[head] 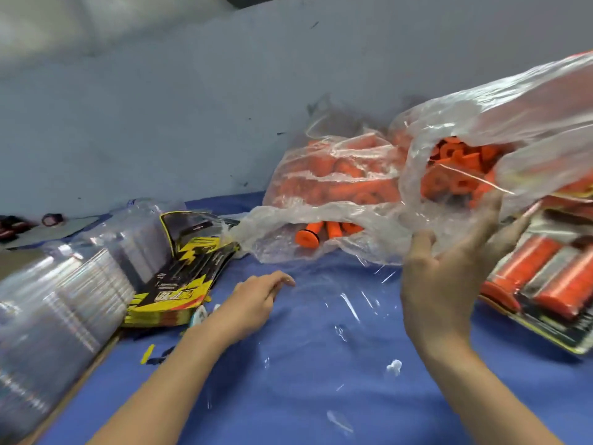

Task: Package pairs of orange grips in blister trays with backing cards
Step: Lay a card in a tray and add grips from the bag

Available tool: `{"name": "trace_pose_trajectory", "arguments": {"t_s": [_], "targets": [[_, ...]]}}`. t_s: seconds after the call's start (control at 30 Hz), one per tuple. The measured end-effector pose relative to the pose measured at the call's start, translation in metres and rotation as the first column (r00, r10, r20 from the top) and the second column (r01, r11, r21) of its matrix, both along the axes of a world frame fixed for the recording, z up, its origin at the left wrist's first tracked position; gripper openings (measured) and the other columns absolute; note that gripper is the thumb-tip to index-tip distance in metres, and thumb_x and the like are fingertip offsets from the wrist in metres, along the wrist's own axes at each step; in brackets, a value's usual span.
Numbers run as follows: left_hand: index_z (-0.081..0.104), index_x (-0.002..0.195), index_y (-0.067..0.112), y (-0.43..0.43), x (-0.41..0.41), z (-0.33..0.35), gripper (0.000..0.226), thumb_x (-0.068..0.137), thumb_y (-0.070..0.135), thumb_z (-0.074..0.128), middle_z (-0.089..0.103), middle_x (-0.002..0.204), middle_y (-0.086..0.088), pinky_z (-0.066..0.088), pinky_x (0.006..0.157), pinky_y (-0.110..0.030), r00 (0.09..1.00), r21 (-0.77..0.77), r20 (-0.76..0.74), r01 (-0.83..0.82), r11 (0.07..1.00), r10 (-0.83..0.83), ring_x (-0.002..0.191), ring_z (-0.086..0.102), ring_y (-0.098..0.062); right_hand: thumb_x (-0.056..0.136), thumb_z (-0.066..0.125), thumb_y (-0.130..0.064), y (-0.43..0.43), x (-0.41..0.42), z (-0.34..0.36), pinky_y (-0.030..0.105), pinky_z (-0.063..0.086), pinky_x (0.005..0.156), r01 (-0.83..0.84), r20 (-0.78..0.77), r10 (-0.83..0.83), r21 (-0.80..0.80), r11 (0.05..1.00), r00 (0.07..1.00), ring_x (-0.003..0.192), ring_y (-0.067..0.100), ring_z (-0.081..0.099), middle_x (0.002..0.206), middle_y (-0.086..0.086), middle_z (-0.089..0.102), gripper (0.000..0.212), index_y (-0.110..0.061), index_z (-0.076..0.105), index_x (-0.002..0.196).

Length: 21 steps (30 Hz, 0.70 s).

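A blue cloth-covered table [321,396] fills the lower view, below a pale grey wall [160,107]. On its far right side sits a large clear plastic bag [545,101], crumpled and open, full of loose orange cylindrical rubber grips [462,175]; a second clear bag of orange grips [333,175] lies just left of it, with a few grips spilling at its mouth. At the left edge a long stack of clear plastic blister trays [57,300] lies on its side. Beside it rests a fanned pile of yellow-and-black printed backing cards [179,274]. At the right edge lie finished packs of orange grips in blister trays [545,284]. The right hand [449,284] is raised, its fingers pinching the large bag's open edge. The left hand [256,303] rests low over the cloth, fingers loosely extended, holding nothing.
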<state>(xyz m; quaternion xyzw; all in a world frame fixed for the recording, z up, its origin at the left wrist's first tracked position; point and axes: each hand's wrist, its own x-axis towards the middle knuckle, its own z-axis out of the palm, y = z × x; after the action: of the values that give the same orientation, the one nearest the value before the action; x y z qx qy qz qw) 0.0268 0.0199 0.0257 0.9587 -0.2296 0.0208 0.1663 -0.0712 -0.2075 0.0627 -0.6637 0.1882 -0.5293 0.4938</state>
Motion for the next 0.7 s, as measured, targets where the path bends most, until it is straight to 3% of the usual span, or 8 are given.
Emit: {"name": "trace_pose_trajectory", "arguments": {"t_s": [0.07, 0.17, 0.27, 0.4, 0.53, 0.63, 0.7], "targets": [[0.060, 0.124, 0.032, -0.015, 0.000, -0.008, 0.033, 0.106, 0.017, 0.037, 0.058, 0.076, 0.005, 0.032, 0.077, -0.037, 0.999, -0.010, 0.048, 0.008, 1.000, -0.007, 0.096, 0.055, -0.031, 0.088, 0.048, -0.006, -0.011, -0.002, 0.005, 0.043, 0.003, 0.122, 0.115, 0.047, -0.110, -0.113, 0.987, 0.993, 0.150, 0.035, -0.008, 0.158, 0.028, -0.009, 0.075, -0.013, 0.016, 0.155], [0.059, 0.130, 0.030, -0.030, -0.002, -0.011, 0.034, 0.105, 0.019, 0.040, 0.067, 0.102, -0.004, 0.032, 0.078, -0.035, 0.991, -0.040, 0.130, 0.049, 0.998, -0.043, 0.101, 0.055, -0.029, 0.087, 0.047, -0.003, -0.020, -0.001, 0.008, 0.053, 0.012, 0.120, 0.203, 0.101, -0.180, -0.301, 0.932, 0.978, 0.149, 0.038, 0.005, 0.158, 0.025, 0.008, 0.068, -0.011, 0.028, 0.152], [0.048, 0.143, 0.025, -0.039, -0.002, -0.007, 0.038, 0.106, 0.028, 0.040, 0.062, 0.114, -0.006, 0.037, 0.097, -0.041, 0.989, -0.027, 0.144, 0.048, 0.999, -0.043, 0.111, 0.052, -0.028, 0.088, 0.047, -0.001, -0.009, 0.004, 0.004, 0.045, 0.026, 0.117, 0.003, 0.036, 0.014, -0.443, 0.896, 0.999, 0.143, 0.029, 0.028, 0.153, 0.013, 0.031, 0.058, -0.013, 0.041, 0.145], [0.046, 0.142, 0.021, -0.029, -0.012, 0.002, 0.039, 0.105, 0.029, 0.042, 0.057, 0.125, -0.001, 0.034, 0.105, -0.037, 0.990, -0.148, 0.139, 0.015, 0.989, 0.006, 0.119, 0.047, -0.022, 0.091, 0.054, -0.005, 0.009, 0.013, -0.012, 0.046, 0.036, 0.109, -0.317, -0.281, 0.181, -0.578, 0.752, 0.942, 0.127, 0.031, 0.044, 0.140, 0.010, 0.048, 0.049, -0.012, 0.050, 0.139], [0.055, 0.133, 0.019, 0.003, -0.034, -0.003, 0.032, 0.102, 0.024, 0.050, 0.060, 0.121, 0.000, 0.037, 0.102, -0.034, 0.967, -0.274, 0.227, -0.050, 0.961, 0.115, 0.115, 0.050, -0.020, 0.095, 0.051, -0.015, 0.017, 0.018, -0.032, 0.037, 0.032, 0.108, -0.552, -0.551, 0.192, -0.619, 0.559, 0.812, 0.125, 0.025, 0.045, 0.137, 0.000, 0.051, 0.043, -0.020, 0.052, 0.138], [0.060, 0.128, 0.013, 0.040, -0.034, -0.003, 0.030, 0.099, 0.016, 0.054, 0.060, 0.124, -0.006, 0.036, 0.103, -0.037, 0.888, -0.294, 0.325, -0.231, 0.927, 0.325, 0.116, 0.050, -0.026, 0.101, 0.041, -0.027, 0.028, 0.021, -0.047, 0.033, 0.022, 0.114, -0.682, -0.690, 0.155, -0.607, 0.408, 0.707, 0.133, 0.018, 0.036, 0.144, -0.007, 0.043, 0.042, -0.030, 0.045, 0.142], [0.058, 0.132, 0.012, 0.065, -0.031, -0.001, 0.035, 0.098, 0.018, 0.054, 0.057, 0.133, -0.009, 0.033, 0.106, -0.039, 0.836, -0.276, 0.307, -0.379, 0.883, 0.455, 0.123, 0.047, -0.029, 0.103, 0.036, -0.033, 0.036, 0.022, -0.054, 0.031, 0.017, 0.115, -0.721, -0.736, 0.130, -0.585, 0.371, 0.664, 0.136, 0.015, 0.030, 0.148, -0.010, 0.037, 0.042, -0.035, 0.039, 0.145]]}}
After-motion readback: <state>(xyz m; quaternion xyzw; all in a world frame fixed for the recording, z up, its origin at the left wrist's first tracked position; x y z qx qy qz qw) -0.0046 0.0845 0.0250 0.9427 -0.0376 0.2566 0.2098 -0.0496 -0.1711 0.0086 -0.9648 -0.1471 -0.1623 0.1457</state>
